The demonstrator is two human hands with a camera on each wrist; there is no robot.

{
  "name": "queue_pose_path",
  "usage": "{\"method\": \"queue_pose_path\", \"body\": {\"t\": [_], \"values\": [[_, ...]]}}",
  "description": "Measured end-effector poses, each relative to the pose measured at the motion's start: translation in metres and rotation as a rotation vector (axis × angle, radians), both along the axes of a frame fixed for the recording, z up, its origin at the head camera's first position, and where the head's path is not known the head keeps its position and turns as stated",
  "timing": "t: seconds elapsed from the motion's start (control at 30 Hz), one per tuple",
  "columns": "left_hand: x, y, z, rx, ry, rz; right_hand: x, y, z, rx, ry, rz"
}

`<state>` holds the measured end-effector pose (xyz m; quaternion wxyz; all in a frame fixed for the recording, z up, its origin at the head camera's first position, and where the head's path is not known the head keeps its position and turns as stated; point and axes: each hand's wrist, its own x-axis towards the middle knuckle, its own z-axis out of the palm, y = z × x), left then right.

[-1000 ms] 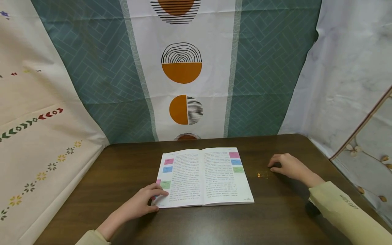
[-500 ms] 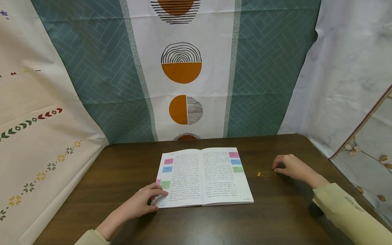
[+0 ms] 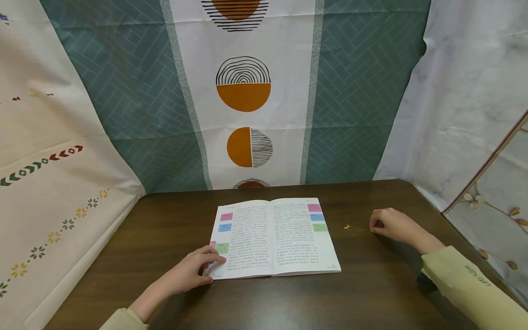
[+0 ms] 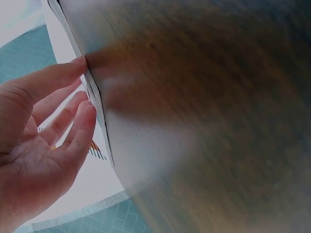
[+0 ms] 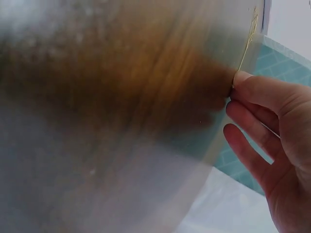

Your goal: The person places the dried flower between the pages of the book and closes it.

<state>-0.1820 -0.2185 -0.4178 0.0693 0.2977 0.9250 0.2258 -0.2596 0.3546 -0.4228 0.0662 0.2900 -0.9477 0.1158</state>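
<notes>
Cream-coloured pages, crowded with rows of print too fine for an onlooker to read, lie open in a book [image 3: 288,247] at the middle of the worktop [image 3: 309,307]. Pink, blue and green blocks line the outer margins of both pages, their small wording illegible from here. Dark lettering also runs along the pale yellow right sleeve [image 3: 458,275], but it cannot be made out with certainty.

The person's left hand [image 3: 191,270] rests at the book's near left corner, fingers loosely spread over the page and thumb against the edge. Well to the right of the book, the right hand [image 3: 393,223] pinches one end of a thin gold-coloured piece [image 3: 347,227] between thumb and fingertip; its far end, dotted with yellow, reaches toward the book.

Dark brown and wood-grained, the worktop carries a soft glare at its near side. Behind it hangs a teal cloth [image 3: 363,101] with a white central band [image 3: 288,68] bearing orange and black-lined circles. Cream fabric [image 3: 53,192] with rows of stitched-looking flowers drapes the left; white, marbled cloth [image 3: 462,91] with a branch pattern hangs at right.
</notes>
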Motion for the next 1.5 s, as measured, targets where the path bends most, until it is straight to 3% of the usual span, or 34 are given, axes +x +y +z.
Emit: {"method": "queue_pose_path", "body": {"t": [0.2, 0.7, 0.9, 1.2, 1.5], "values": [[-0.001, 0.000, -0.001, -0.001, 0.010, -0.002, 0.001, -0.006, 0.001, 0.050, 0.012, -0.013], [-0.003, -0.001, -0.002, -0.007, -0.012, 0.005, -0.007, -0.002, 0.004, 0.066, -0.091, -0.016], [-0.003, -0.001, -0.003, -0.003, -0.019, 0.005, -0.016, -0.007, 0.016, 0.059, -0.090, -0.016], [-0.004, -0.002, -0.003, -0.001, -0.021, 0.009, -0.028, -0.035, 0.035, 0.070, -0.022, 0.060], [-0.004, -0.001, -0.003, -0.002, -0.027, 0.011, -0.040, -0.065, 0.049, 0.091, -0.004, 0.053]]}}
